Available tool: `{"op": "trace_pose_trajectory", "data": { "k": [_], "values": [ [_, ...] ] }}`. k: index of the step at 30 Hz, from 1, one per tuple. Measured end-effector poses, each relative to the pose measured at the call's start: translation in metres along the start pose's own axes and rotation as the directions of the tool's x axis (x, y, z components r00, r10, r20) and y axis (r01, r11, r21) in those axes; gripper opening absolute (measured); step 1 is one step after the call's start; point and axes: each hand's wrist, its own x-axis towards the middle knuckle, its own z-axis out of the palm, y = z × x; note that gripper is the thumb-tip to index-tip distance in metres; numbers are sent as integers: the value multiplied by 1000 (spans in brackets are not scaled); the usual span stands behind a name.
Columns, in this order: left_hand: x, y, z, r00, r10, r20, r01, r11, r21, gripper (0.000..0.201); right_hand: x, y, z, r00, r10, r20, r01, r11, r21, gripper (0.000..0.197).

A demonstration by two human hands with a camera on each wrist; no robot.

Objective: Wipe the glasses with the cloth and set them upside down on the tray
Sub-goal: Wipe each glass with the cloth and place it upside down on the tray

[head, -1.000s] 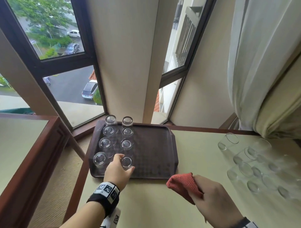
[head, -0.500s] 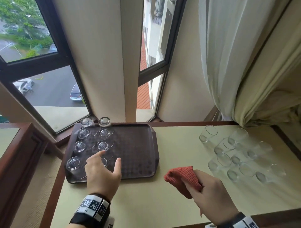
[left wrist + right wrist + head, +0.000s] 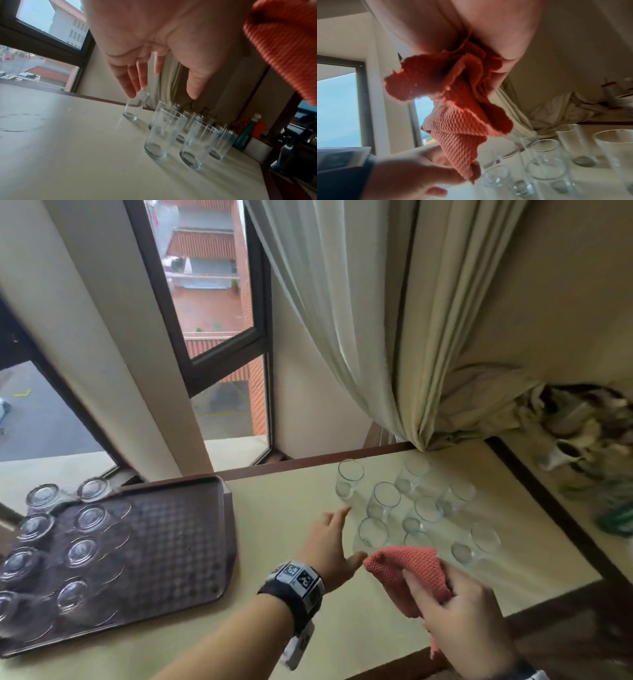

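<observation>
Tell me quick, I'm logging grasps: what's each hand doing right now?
Left hand: open, fingers spread, reaching toward the upright glasses, holding nothing.
Right hand: closed on the red cloth, which is bunched in its fingers.

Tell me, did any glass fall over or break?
No. The glasses on the table stand upright, and those on the tray sit upside down in rows. None looks tipped or cracked, though the picture is blurry. The cloth is bunched in the right hand.
</observation>
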Motion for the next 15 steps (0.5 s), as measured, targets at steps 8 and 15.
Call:
{"op": "trace_pose_trajectory", "data": {
  "k": [8, 15],
  "values": [
    [66, 23, 81, 986, -81, 143, 60, 988, 143, 96, 23, 46, -36, 996, 85, 26, -85, 996, -20, 28],
    [52, 16, 50, 960, -281, 15, 273, 920, -282, 80, 45, 53, -34, 986, 164, 35, -166, 985, 57, 14]
  ]
}}
